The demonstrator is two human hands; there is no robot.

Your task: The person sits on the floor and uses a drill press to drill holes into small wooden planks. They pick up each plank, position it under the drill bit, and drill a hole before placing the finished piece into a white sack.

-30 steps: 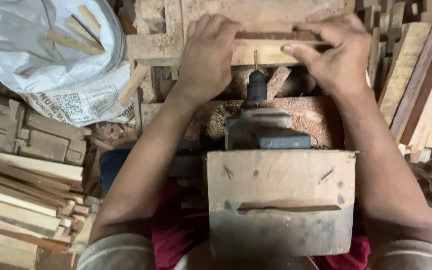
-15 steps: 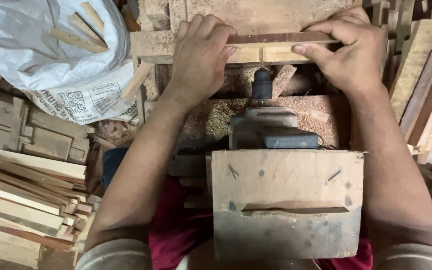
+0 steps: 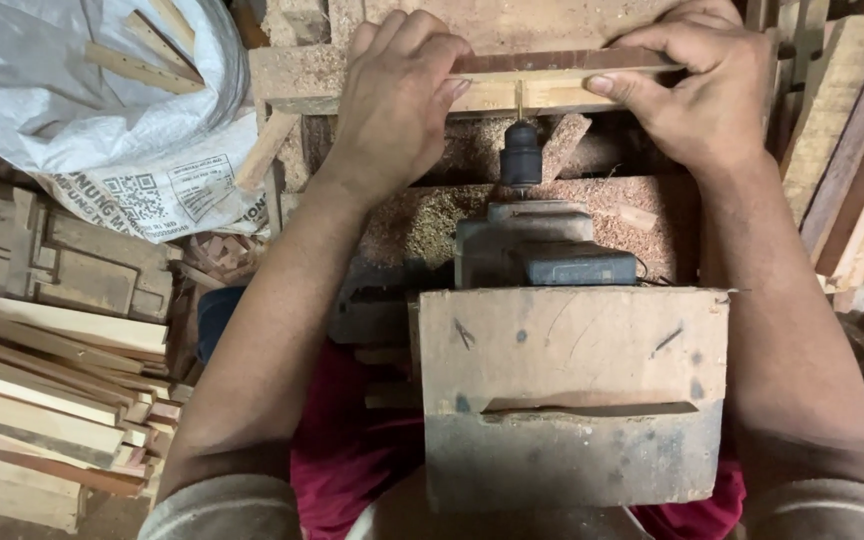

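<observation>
White woven sack [image 3: 82, 110] with offcuts sits far left, stacked wood slats [image 3: 42, 400] below it on the floor. Left hand [image 3: 397, 95] is closed over the left end of a thin wood strip [image 3: 552, 68], fingers curled over the top edge, thumb hidden underneath. The strip lies crosswise on a sawdust-covered wooden surface [image 3: 282, 75], its front edge pressed against the bit of a fixed horizontal drill [image 3: 520, 165]; the bit meets the strip about mid-length, between the two hands. A wooden box housing [image 3: 572, 390] covers the drill body near the person's lap. Right hand [image 3: 707, 95] pinches the strip's right end, thumb along the front edge, fingers wrapped on top. To do this well, judged from the grip: keep both hands pushing evenly so the strip stays square to the bit, hold it flat on the surface, feed slowly, keep fingertips clear of the chuck. More lumber [image 3: 852, 150] leans at far right.
</observation>
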